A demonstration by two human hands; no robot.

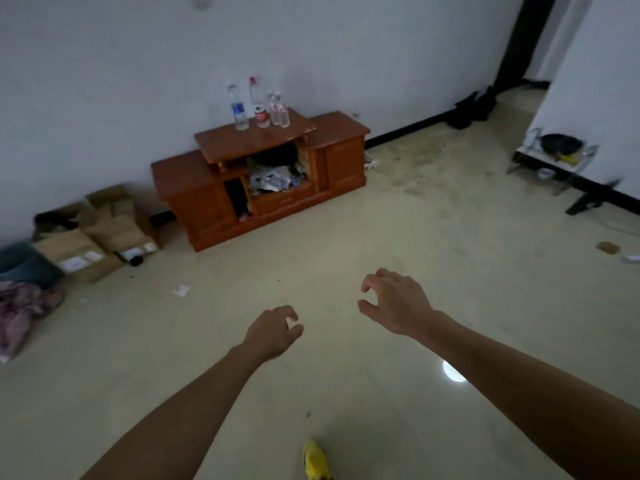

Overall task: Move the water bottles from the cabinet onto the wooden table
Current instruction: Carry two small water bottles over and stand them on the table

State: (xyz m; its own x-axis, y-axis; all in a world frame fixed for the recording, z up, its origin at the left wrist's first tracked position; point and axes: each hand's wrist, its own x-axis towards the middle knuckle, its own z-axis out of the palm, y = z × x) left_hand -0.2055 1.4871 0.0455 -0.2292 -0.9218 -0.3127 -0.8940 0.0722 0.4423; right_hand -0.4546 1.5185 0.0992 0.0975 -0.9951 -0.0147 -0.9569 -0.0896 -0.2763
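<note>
1. Pale floor fills the lower frame, with a yellow object (315, 459) at the bottom edge.
2. Both arms reach forward. The left hand (273, 332) and right hand (394, 303) have loosely curled fingers and hold nothing.
3. Open floor lies between the hands and the cabinet (207, 202), centre-left.
4. Four bottles (259, 105) stand upright on its raised top, upper centre, well apart from the hands and almost straight above the left hand, which looks nearer.
5. Boxes (97, 233) sit at left and a glass table (585, 157) at right.

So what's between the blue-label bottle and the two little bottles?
The red-capped bottle stands between them on the cabinet top, seen in the head view.
</note>
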